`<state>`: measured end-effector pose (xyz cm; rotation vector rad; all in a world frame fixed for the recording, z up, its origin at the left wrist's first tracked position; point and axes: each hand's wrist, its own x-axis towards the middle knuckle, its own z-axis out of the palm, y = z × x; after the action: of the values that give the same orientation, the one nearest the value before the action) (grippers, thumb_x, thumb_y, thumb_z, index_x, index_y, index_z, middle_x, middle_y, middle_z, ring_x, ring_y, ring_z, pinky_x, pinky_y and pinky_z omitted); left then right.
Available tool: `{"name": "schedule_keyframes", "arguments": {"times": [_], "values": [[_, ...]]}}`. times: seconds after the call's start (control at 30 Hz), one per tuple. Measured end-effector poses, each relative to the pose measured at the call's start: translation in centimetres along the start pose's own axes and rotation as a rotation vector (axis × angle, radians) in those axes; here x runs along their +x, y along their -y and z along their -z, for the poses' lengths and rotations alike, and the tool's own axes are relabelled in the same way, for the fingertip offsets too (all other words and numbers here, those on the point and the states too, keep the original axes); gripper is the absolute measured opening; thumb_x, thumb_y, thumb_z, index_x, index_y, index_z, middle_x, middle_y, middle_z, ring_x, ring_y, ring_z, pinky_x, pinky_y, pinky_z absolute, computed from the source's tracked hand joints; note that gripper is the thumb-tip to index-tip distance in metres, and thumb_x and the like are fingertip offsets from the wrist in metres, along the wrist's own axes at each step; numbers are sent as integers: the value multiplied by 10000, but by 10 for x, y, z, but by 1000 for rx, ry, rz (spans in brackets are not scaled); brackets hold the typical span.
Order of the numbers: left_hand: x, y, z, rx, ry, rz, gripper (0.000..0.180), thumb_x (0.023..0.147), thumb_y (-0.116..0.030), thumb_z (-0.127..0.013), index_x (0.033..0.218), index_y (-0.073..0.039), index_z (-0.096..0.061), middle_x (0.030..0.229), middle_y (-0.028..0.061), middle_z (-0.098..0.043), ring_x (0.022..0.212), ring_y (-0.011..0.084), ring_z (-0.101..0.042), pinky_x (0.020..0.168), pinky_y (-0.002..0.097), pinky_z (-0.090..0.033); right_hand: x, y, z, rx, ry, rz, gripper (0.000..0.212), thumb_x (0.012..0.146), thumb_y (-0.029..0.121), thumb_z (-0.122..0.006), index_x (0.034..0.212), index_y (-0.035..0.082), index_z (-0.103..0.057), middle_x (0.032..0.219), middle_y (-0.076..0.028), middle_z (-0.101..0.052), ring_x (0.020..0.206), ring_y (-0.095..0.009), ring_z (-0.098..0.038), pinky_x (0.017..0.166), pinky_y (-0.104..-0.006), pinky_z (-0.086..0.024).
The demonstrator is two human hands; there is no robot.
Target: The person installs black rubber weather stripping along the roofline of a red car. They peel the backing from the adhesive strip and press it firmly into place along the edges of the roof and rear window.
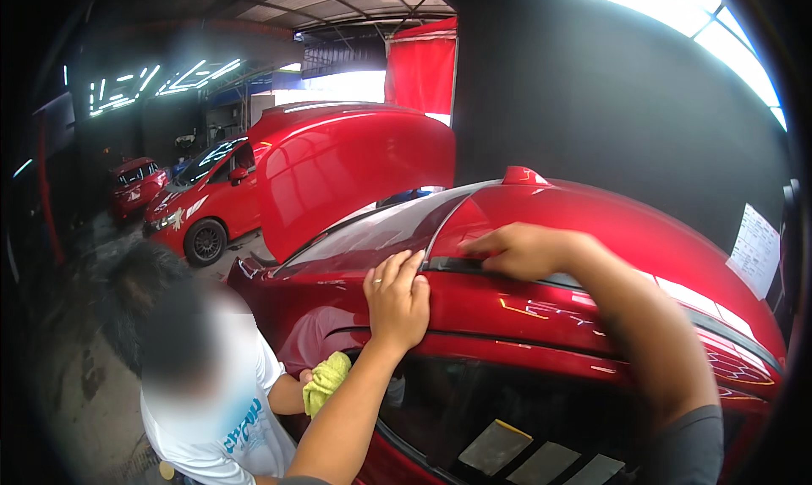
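Note:
A red car (499,316) stands before me, its roof and side window close by. My left hand (396,303) lies with fingers stretched out at the edge of the rear glass (364,231), beside the end of a black roof trim strip (452,265). A ring shows on one finger. Over the roof edge reaches my right hand (526,250), its fingers curled down at the strip and one finger pointing left. Its fingertips on the strip are partly hidden. Just beyond the hands rises a red antenna fin (524,176).
To my left a person (211,383) in a white shirt holds a yellow-green cloth (326,383) against the car's side. A large red lid (355,176) stands raised behind the rear glass. Another red car (211,197) is parked farther back. A paper sheet (755,250) hangs on the dark wall.

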<state>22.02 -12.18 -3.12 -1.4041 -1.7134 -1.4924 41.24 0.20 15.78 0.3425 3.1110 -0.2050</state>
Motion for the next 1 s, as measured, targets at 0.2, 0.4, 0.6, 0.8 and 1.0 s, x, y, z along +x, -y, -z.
{"name": "schedule_keyframes", "arguments": {"times": [0.2, 0.4, 0.6, 0.8, 1.0], "values": [[7, -9, 2, -81, 104, -288, 413, 1046, -198, -634, 1384, 11, -745, 1385, 216, -752, 1384, 384, -660, 1219, 524, -463, -50, -3, -18, -249, -84, -32, 729, 1107, 537, -664, 1633, 36, -596, 1700, -190, -571, 1663, -372, -416, 1360, -522, -345], [23, -21, 5, -83, 123, -248, 257, 1011, -181, -670, 1110, 13, -805, 1125, 192, -797, 1116, 403, -738, 1073, 504, -544, -41, 3, -23, -359, -20, 57, 1031, 1017, 759, -660, 1638, -56, -542, 1746, -246, -487, 1632, -392, -454, 1339, -533, -359], [10, -6, 2, -71, 98, -303, 351, 1077, -192, -625, 1334, 1, -768, 1284, 208, -781, 1242, 381, -737, 1121, 472, -551, -55, 10, -49, -446, -198, -20, 998, 1034, 739, -641, 1630, -55, -541, 1703, -234, -540, 1599, -400, -487, 1313, -519, -401], [8, 0, 20, -283, 68, -85, 417, 1139, -251, -569, 1426, 12, -719, 1355, 226, -749, 1294, 416, -682, 1159, 488, -509, -144, 37, -47, -520, -233, -113, 921, 1034, 610, -733, 1616, -73, -526, 1537, -248, -643, 1466, -395, -591, 1232, -479, -496], [29, -22, -3, -141, 139, -213, 333, 1124, -253, -607, 1200, -2, -812, 1197, 208, -785, 1166, 422, -705, 1063, 496, -544, -170, 54, -53, -452, -330, -285, 884, 1052, 619, -710, 1569, -85, -569, 1501, -261, -657, 1459, -396, -593, 1224, -499, -495]]}}
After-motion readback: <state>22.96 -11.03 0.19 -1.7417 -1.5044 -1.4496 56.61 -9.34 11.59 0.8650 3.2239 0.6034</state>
